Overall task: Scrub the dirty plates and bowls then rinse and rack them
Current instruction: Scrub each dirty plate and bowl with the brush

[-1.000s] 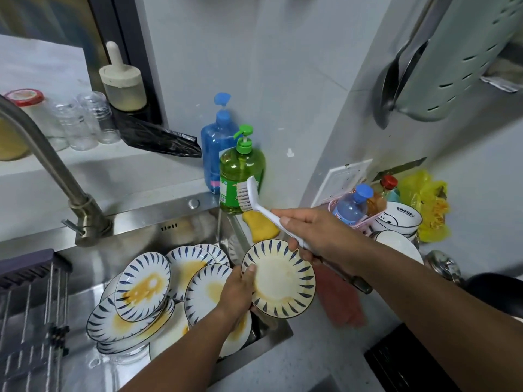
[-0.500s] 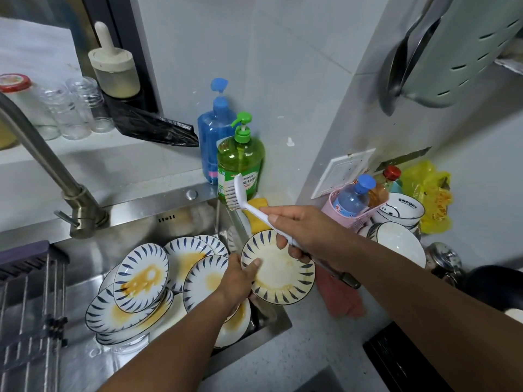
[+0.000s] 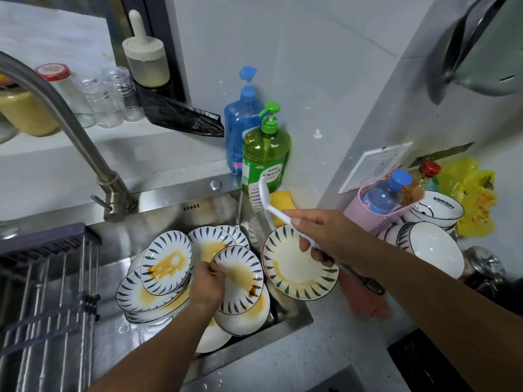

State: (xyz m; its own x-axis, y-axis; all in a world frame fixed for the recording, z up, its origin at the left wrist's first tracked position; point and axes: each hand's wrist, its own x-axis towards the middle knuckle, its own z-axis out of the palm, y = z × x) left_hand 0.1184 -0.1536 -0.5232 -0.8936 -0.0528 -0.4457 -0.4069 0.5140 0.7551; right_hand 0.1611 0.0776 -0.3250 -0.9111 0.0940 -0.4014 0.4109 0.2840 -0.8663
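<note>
While the sink is sitting full of stained dishes, the scene is reading as follows.

Left hand (image 3: 206, 284): reaching into the lower centre of the frame, its fingers curling round the left rim of a stained plate (image 3: 240, 278) and holding it tilted above the pile.
Right hand (image 3: 325, 236): hovering right of centre, fingers wrapping the white handle of a dish brush (image 3: 261, 199), whose bristles are pointing toward the upper left.
Second plate (image 3: 297, 267): leaning at the sink's right edge, partly under the right hand; whether that hand is touching it I cannot tell.
Pile of plates (image 3: 161, 275): lying overlapped in the steel sink (image 3: 158, 219), smeared yellow-brown.
Rack (image 3: 42, 292): sitting at the lower left, over the sink.
Green soap bottle (image 3: 266, 154): standing behind the brush, beside a blue bottle (image 3: 240, 125).
Bowls (image 3: 433, 239): stacking at the right edge of the frame.
</note>
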